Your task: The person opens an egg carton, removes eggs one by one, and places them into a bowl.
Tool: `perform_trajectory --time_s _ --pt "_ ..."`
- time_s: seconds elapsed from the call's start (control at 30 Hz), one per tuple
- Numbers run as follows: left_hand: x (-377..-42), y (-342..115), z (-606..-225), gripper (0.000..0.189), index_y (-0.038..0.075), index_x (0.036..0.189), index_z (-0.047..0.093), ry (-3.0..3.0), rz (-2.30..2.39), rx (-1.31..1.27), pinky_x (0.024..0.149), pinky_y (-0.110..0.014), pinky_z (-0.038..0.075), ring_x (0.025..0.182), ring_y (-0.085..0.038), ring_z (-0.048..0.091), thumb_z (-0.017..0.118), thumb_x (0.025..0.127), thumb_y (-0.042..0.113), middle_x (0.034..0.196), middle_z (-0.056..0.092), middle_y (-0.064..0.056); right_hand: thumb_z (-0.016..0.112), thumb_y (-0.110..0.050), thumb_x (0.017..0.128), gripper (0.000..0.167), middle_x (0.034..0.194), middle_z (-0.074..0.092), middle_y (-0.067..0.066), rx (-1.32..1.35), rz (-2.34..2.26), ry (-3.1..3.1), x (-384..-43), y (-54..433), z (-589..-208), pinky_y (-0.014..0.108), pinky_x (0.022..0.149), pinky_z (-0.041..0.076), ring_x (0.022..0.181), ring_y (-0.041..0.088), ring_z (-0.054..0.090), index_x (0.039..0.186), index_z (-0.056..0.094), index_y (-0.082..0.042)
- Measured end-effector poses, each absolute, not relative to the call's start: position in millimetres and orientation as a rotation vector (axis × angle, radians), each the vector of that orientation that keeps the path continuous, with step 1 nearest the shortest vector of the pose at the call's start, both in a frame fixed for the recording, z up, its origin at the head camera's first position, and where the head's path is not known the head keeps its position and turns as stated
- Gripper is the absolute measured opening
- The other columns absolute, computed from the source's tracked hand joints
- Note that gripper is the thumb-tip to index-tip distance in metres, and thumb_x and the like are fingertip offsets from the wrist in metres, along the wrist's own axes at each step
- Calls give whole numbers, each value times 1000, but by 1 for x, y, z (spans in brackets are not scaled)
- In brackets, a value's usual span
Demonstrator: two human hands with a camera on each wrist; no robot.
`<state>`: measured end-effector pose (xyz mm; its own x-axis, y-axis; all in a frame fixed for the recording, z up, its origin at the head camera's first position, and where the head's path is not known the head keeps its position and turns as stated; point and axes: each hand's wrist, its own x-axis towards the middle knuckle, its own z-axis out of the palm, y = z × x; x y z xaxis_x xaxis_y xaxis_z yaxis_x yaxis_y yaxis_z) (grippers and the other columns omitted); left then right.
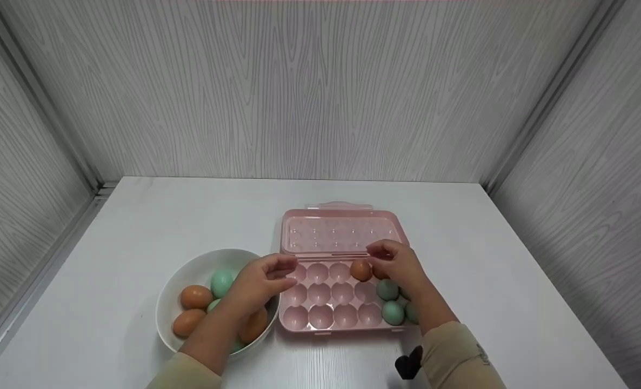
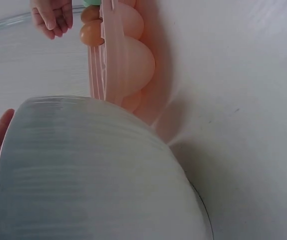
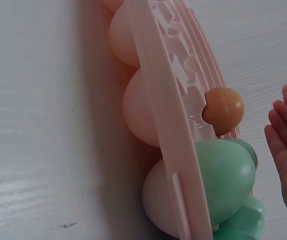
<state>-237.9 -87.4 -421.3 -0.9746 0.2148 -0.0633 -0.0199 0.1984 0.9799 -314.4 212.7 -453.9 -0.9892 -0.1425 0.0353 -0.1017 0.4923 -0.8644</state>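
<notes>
apparently midway through filling pink carton (image 1: 319, 293). held left hand (image 1: 262, 278) empty, fingers loose, near bowl (image 1: 188, 273); held right hand (image 1: 400, 263) empty, fingers relaxed, near seated brown egg (image 1: 360, 270). next probably needed pinching green egg (image 1: 221, 283) beside left fingers.

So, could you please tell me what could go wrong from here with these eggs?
The right hand is very close to the brown eggs in the back row of the tray; a small slip might knock them. The left hand is close to the rim of the white bowl, so it might bump it and make the eggs inside knock together. All the eggs visible in the tray sit in its right half, so it may tilt if lifted.
</notes>
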Motion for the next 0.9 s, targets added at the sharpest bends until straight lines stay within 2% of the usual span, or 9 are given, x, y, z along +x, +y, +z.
perform_trajectory --time_s 0.2,0.43,0.7,0.9 --pt "-240 -88 -425 43 10 121 57 2297 1854 215 96 -34 43 113 -22 54 70 80 19 119 59 -5 72 -20 80 30 106 64 8 -213 -1479 2677 -322 211 -460 33 80 52 93 18 58 107 66 -10" --pt "-238 -90 -426 43 10 121 57 2291 1859 242 95 -33 44 113 -22 54 70 81 20 119 59 -6 73 -20 77 26 98 65 0 -196 -1433 2650 -326 211 -465 30 75 52 90 17 58 103 67 -16" --pt "-240 -91 -428 44 13 120 57 2302 1834 222 96 -34 44 113 -23 54 71 80 24 119 58 -3 72 -26 78 20 95 64 -6 -270 -1244 2742 -329 213 -474 29 74 50 87 14 57 98 68 -24" --pt "-240 -92 -430 44 14 120 58 2295 1844 199 96 -34 43 114 -23 54 71 80 24 120 58 -4 74 -24 77 27 95 63 -3 -355 -1267 2721 -331 212 -479 31 76 50 87 16 57 102 68 -17"
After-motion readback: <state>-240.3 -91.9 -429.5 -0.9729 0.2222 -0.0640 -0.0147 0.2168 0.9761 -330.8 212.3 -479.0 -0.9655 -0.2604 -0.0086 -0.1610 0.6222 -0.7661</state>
